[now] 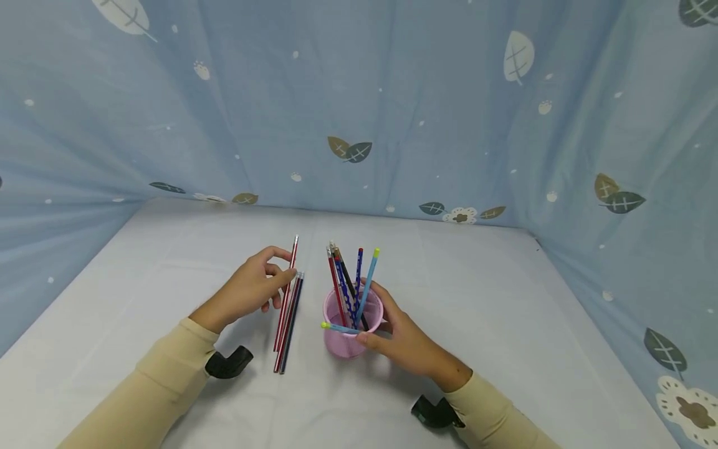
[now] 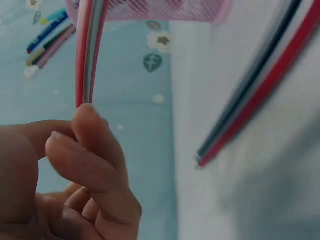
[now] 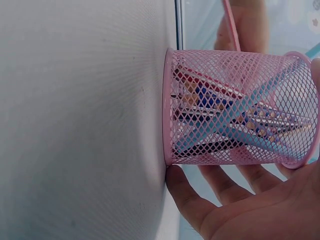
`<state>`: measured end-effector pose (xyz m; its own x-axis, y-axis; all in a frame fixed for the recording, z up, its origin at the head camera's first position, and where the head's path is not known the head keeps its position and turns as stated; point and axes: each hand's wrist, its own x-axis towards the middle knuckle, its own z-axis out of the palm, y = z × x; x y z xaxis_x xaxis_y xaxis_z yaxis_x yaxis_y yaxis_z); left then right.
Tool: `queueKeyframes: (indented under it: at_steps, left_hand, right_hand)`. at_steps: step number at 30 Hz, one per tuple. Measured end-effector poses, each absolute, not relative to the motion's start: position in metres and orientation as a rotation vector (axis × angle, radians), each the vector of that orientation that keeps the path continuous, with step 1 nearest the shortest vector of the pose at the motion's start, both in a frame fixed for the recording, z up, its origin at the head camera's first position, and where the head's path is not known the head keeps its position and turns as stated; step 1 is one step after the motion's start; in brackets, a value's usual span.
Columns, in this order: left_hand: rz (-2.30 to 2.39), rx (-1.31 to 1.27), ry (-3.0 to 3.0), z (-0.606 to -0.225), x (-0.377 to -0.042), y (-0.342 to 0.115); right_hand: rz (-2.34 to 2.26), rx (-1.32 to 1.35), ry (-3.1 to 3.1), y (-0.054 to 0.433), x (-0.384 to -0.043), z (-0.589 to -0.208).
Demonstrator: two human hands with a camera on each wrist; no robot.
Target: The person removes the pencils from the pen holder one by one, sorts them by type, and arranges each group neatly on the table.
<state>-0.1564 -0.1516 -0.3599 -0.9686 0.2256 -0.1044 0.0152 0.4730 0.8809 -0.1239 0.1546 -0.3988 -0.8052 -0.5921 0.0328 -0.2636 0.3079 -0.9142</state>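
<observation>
My left hand (image 1: 253, 290) pinches a red-and-silver striped pencil (image 1: 280, 325) between thumb and fingers, near its upper end. In the left wrist view this pencil (image 2: 90, 55) rises from the fingertips. Just right of it, a red pencil and a dark pencil (image 1: 291, 337) lie side by side on the white table. My right hand (image 1: 408, 340) grips a pink mesh pencil cup (image 1: 343, 347) round its right side. The cup stands upright and holds several pencils: red, blue patterned, black and light blue (image 1: 368, 277). One light blue pencil (image 1: 335, 327) leans out low over the near rim.
A white cloth (image 1: 471, 299) covers the table. Blue curtain fabric (image 1: 426, 125) with leaf prints rises behind and on both sides. Black wrist devices (image 1: 229, 363) sit at both of my beige sleeves (image 1: 162, 368).
</observation>
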Motion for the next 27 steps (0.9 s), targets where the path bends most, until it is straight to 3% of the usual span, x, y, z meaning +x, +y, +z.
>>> queueKeyframes:
  at_steps: [27]
  left_hand:
    - [1.246,0.138,2.504,-0.393,-0.165,-0.159]
  right_hand:
    - [-1.507,-0.777,2.263,0.154,-0.124,-0.398]
